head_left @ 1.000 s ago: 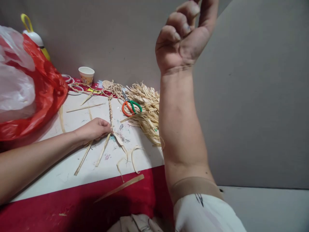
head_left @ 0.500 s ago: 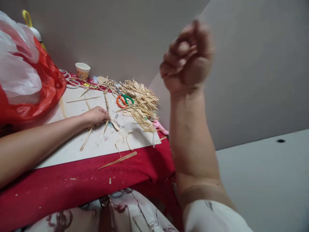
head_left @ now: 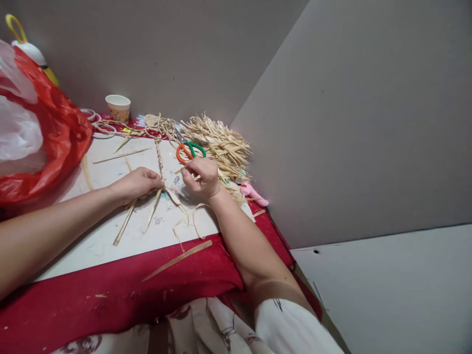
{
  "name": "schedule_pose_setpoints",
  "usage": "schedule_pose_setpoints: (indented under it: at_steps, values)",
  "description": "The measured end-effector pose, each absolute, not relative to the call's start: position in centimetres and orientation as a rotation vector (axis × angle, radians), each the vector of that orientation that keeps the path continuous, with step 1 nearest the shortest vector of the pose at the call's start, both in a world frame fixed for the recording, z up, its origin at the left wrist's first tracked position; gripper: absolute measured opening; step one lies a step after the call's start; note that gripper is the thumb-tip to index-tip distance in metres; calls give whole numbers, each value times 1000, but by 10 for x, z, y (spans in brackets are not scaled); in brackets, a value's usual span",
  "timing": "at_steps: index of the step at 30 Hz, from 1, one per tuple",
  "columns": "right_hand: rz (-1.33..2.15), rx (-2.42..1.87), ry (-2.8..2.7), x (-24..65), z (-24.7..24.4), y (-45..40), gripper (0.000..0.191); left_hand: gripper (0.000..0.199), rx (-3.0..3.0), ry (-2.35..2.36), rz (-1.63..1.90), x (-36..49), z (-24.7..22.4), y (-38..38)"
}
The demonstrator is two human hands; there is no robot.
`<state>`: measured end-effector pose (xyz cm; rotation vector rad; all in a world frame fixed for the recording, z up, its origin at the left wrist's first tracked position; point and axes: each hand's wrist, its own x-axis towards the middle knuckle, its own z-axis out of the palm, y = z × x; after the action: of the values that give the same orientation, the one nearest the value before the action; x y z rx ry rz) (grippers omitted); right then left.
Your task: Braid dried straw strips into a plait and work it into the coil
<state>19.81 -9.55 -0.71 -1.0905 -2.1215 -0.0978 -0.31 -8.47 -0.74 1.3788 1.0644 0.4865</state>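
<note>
My left hand (head_left: 139,186) is closed in a pinch on the lower end of a straw braid (head_left: 160,158), which lies lengthwise on a white board (head_left: 99,231). Below the pinch, loose straw strands (head_left: 174,196) fan out over the board. My right hand (head_left: 202,178) hovers to the right of the braid, apart from it, with its fingers curled in and nothing visible in them. Just beyond this hand lie scissors (head_left: 199,147) with one orange and one green handle. A thick bundle of dry straw (head_left: 230,145) rests behind and beside them.
A red and white plastic bag (head_left: 62,142) bulks at the left. Towards the back are a paper cup (head_left: 118,109), white rings (head_left: 105,132) and coiled straw cord (head_left: 158,123). A pink tool (head_left: 255,193) lies at the right edge, by the grey wall (head_left: 332,123). Red cloth (head_left: 121,287) covers the table.
My right hand has come down from high in front of the wall to just above the board, near the scissors. My left hand keeps its pinch on the braid. The view has shifted slightly.
</note>
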Motion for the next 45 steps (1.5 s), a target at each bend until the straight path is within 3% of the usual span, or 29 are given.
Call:
schedule_pose_setpoints:
  at_steps: [6, 11, 15, 19, 24, 27, 35, 45]
  values:
    - [-422, -1037, -2253, 202, 18, -70, 27, 22, 1380, 1029, 474, -5, -11, -84]
    - [-369, -1018, -2220, 190, 68, -60, 33, 23, 1372, 1021, 484, -6, -11, -84]
    - [-136, -1064, -2158, 185, 92, -72, 33, 25, 1349, 1031, 492, -8, -11, -84]
    - [420, -1123, -2516, 198, 87, -112, 21, 26, 1335, 1026, 504, -8, -11, -87]
    - [634, -1280, -2801, 225, 58, -162, 42, 28, 1330, 1071, 474, -7, -8, -89]
    - [466, -1479, -2725, 239, 47, -164, 36, 28, 1330, 1075, 473, -8, -6, -89]
    - [-525, -1706, -2652, 285, 2, -95, 43, 24, 1355, 1070, 496, -10, -16, -87]
    - [-425, -1820, -2543, 318, -17, -46, 45, 20, 1318, 1104, 477, -6, -12, -87]
